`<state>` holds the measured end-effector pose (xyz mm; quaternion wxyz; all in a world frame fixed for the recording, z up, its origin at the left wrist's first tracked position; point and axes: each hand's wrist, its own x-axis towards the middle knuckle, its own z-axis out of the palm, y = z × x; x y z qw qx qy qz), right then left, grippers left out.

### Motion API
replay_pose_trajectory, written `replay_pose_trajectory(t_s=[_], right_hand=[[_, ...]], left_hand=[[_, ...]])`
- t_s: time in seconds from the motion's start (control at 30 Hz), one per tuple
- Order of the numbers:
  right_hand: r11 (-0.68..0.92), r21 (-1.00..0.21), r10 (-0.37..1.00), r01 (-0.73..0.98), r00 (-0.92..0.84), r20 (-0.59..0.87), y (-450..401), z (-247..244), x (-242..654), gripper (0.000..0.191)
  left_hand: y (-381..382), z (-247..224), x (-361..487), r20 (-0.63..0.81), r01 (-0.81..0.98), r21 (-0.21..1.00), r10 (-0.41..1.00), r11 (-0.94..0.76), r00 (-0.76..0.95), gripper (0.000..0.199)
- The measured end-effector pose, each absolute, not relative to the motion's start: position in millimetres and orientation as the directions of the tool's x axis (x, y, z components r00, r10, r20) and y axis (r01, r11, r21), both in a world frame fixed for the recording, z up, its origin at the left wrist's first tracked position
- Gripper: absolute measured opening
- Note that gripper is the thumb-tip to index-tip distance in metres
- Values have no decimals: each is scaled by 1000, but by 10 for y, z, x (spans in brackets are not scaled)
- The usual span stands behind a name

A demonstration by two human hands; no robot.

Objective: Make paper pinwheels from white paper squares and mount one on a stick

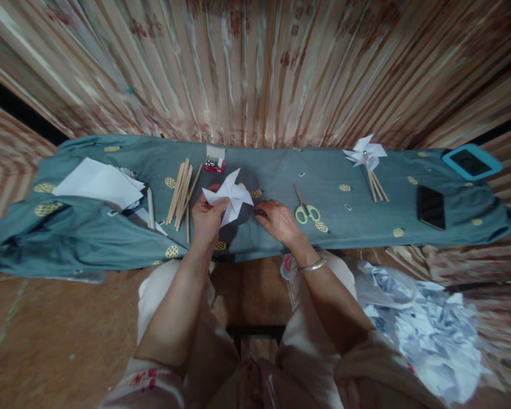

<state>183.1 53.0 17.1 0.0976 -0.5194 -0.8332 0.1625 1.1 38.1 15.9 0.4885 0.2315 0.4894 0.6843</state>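
A folded white paper pinwheel (pixel 231 197) is pinched in my left hand (pixel 209 218), its blades spread to the right of my fingers. My right hand (pixel 277 220) is just right of the pinwheel, apart from it, with thumb and fingertips drawn together near the cloth; anything between them is too small to make out. Several wooden sticks (pixel 181 193) lie left of my left hand. Behind the pinwheel is a small red box (pixel 214 165) of shiny metal pieces. Scissors (pixel 306 212) with green handles lie right of my right hand.
The green cloth (pixel 276 170) holds white paper sheets (pixel 97 183) and a white pen-like stick (pixel 150 208) at left. Toward the right are a pinwheel on sticks (pixel 366 153), a dark phone (pixel 430 207) and a blue-framed tablet (pixel 472 161). A plastic bag of crumpled paper (pixel 430 329) stands below.
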Motion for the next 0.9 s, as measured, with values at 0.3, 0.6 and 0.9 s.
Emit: replay_pose_trajectory(t_s=[0.3,0.6,0.9], right_hand=[[447,-253,883,858,-469,-30,569,192,1773,22],[436,-289,888,853,-459,-15,688,231,1646,26],[415,-404,903,815,-422,78,782,181,1445,21]], left_hand=[[343,224,-213,-127,-411,906,862,-101,-492,47],[260,287,-298,-109,-388,915,855,-113,-507,45],[206,311,-363,-101,-397,909,860,-124,-500,43]])
